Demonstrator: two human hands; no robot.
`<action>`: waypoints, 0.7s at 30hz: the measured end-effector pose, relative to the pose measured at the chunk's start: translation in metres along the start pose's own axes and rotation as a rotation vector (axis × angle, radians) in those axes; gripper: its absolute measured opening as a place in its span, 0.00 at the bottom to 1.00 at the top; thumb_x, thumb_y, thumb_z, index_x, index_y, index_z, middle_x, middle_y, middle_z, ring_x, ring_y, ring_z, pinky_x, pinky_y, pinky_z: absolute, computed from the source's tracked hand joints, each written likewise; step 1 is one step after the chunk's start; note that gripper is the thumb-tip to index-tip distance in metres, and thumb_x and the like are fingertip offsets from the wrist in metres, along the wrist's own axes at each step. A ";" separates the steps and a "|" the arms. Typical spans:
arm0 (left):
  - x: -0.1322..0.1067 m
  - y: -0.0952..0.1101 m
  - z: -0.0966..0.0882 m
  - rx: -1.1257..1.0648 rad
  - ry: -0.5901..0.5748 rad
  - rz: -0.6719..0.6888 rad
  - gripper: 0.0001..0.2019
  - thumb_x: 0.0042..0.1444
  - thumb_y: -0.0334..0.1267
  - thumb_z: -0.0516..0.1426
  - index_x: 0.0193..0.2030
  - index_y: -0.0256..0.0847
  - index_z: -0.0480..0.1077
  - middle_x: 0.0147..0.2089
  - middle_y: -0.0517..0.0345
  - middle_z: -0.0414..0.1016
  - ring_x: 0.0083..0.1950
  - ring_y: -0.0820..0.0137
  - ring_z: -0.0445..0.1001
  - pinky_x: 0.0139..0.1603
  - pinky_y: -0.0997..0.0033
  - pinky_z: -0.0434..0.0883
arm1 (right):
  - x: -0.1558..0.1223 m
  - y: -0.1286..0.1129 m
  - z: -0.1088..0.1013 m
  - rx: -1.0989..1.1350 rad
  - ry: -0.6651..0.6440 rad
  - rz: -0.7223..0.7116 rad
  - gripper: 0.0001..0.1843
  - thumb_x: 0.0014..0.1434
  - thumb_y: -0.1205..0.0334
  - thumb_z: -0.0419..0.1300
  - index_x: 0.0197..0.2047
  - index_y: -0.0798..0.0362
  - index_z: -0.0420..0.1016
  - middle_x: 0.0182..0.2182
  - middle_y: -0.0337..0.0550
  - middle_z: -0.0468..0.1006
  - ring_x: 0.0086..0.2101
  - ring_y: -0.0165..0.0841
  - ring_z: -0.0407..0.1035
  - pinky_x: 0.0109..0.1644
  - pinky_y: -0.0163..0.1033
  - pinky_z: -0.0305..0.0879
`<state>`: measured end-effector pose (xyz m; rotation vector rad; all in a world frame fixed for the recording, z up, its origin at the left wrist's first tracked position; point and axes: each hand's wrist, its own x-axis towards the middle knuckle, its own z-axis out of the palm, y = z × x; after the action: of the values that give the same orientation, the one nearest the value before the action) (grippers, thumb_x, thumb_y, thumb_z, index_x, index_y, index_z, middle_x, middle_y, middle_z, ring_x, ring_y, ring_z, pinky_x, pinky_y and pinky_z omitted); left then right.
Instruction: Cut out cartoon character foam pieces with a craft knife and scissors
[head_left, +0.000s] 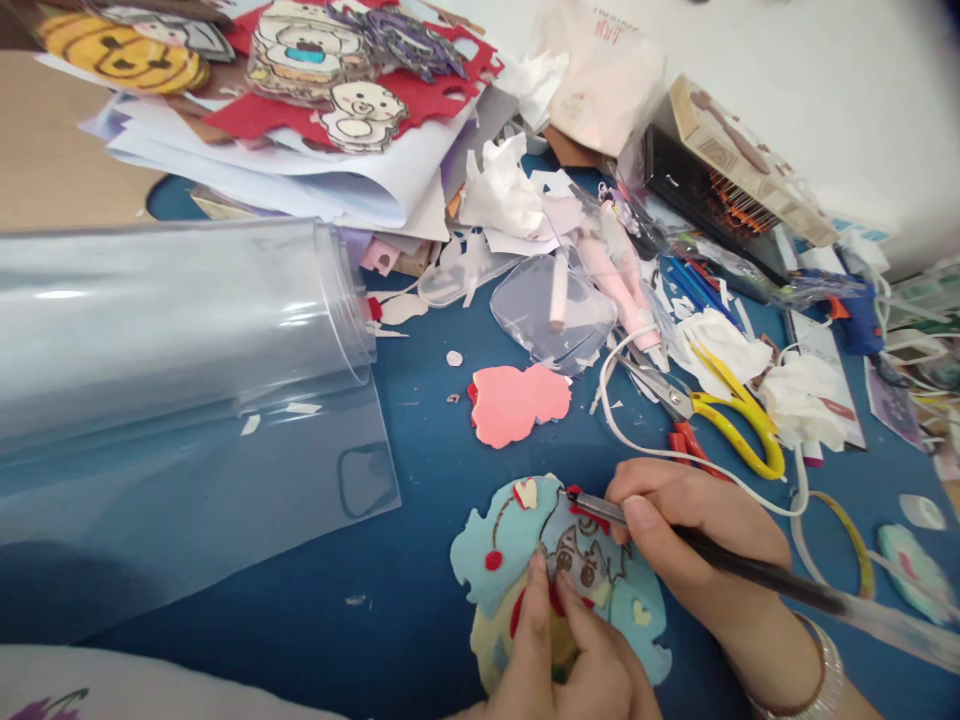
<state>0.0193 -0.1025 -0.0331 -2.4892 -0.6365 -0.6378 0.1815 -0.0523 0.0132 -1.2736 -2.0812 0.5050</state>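
Note:
A light-blue cartoon-character cutout point(480, 545) with a drawn face, red details and small hearts lies on the blue table at the lower middle. My left hand point(574, 660) holds it down from the near side, with two fingertips pressed on its surface and the other fingers curled. In my right hand point(697, 540) a dark pen point(720, 560) is gripped near its front end. The pen's tip touches the upper part of the cutout, beside a black outline and a red piece. Just beyond lies a pink cutout point(517, 402) with layers under it.
A large roll of clear plastic sheet point(180, 310) covers the left side. Yellow-handled scissors point(720, 405) and a white cable point(675, 450) lie close to my right hand. Behind are crumpled tissues point(502, 190), stacked papers point(300, 185), other cutouts and a blue glue gun point(862, 318).

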 end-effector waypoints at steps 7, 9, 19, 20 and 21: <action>0.000 0.000 0.000 -0.012 0.006 -0.011 0.10 0.50 0.36 0.63 0.32 0.41 0.64 0.31 0.67 0.68 0.37 0.71 0.70 0.44 0.61 0.73 | 0.000 0.000 -0.002 0.054 -0.021 0.028 0.15 0.55 0.75 0.50 0.20 0.51 0.56 0.17 0.33 0.68 0.19 0.25 0.65 0.22 0.30 0.61; 0.001 -0.001 0.000 -0.018 0.001 -0.003 0.09 0.50 0.36 0.63 0.32 0.41 0.65 0.31 0.67 0.68 0.37 0.71 0.70 0.44 0.61 0.73 | 0.000 0.000 -0.001 0.040 -0.016 0.024 0.14 0.55 0.75 0.50 0.21 0.51 0.56 0.18 0.33 0.68 0.19 0.25 0.65 0.22 0.30 0.61; 0.001 -0.003 0.000 -0.018 -0.003 -0.001 0.07 0.53 0.31 0.60 0.32 0.41 0.64 0.31 0.67 0.68 0.36 0.73 0.71 0.42 0.66 0.75 | -0.002 0.000 -0.001 0.029 -0.001 0.016 0.14 0.55 0.75 0.51 0.21 0.51 0.57 0.18 0.33 0.68 0.19 0.25 0.65 0.23 0.30 0.61; 0.001 -0.002 0.000 -0.016 -0.002 -0.002 0.07 0.52 0.31 0.61 0.32 0.41 0.64 0.31 0.67 0.68 0.36 0.74 0.71 0.42 0.66 0.75 | -0.001 0.000 -0.001 0.025 0.003 0.017 0.14 0.55 0.75 0.51 0.21 0.51 0.57 0.18 0.33 0.68 0.19 0.25 0.65 0.23 0.30 0.62; 0.001 -0.002 0.000 -0.013 0.003 -0.007 0.08 0.52 0.31 0.61 0.32 0.41 0.64 0.31 0.67 0.68 0.36 0.74 0.71 0.42 0.66 0.75 | -0.001 0.000 -0.001 0.020 0.008 0.016 0.14 0.55 0.74 0.51 0.21 0.51 0.56 0.18 0.33 0.69 0.19 0.25 0.66 0.23 0.30 0.62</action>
<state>0.0193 -0.1005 -0.0315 -2.4985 -0.6423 -0.6493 0.1828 -0.0533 0.0138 -1.2802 -2.0562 0.5259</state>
